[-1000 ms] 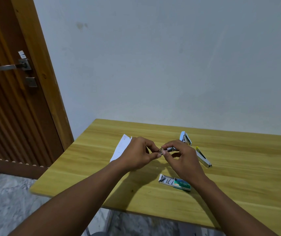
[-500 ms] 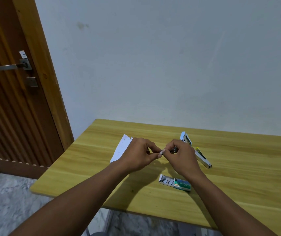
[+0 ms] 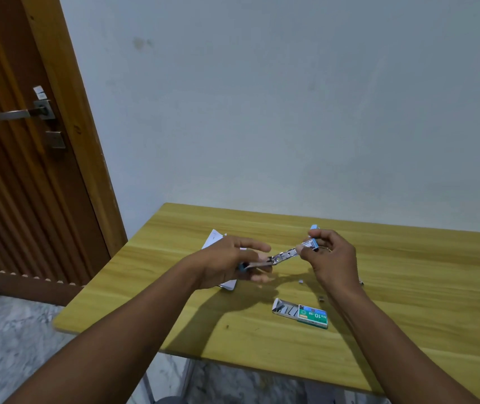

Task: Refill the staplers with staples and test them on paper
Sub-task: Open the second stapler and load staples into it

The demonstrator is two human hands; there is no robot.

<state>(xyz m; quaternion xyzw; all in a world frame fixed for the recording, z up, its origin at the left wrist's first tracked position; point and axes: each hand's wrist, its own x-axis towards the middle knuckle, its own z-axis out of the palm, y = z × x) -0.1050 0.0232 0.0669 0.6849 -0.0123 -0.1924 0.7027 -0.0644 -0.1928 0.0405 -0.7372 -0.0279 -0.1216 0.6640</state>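
stapler: small blue-and-silver metal stapler (image 3: 287, 255), swung open, held above the tabletop between both hands, lying 8-to-2 o'clock.
left hand (image 3: 224, 266): fingers curled round the stapler's lower blue end.
right hand (image 3: 333, 258): thumb and fingertips pinch the upper end.
staple box: green-labelled cardboard staple box (image 3: 305, 312), tray slid out, 5 o'clock of the stapler, short of the near edge.
paper: white sheet (image 3: 212, 239) under the left hand, by the left edge.
table: yellow wood-grain table (image 3: 422, 301); a broad stretch of wood runs to the 3 o'clock edge.

Green staple box (image 3: 305, 314), yellow wood-grain table (image 3: 407, 301)
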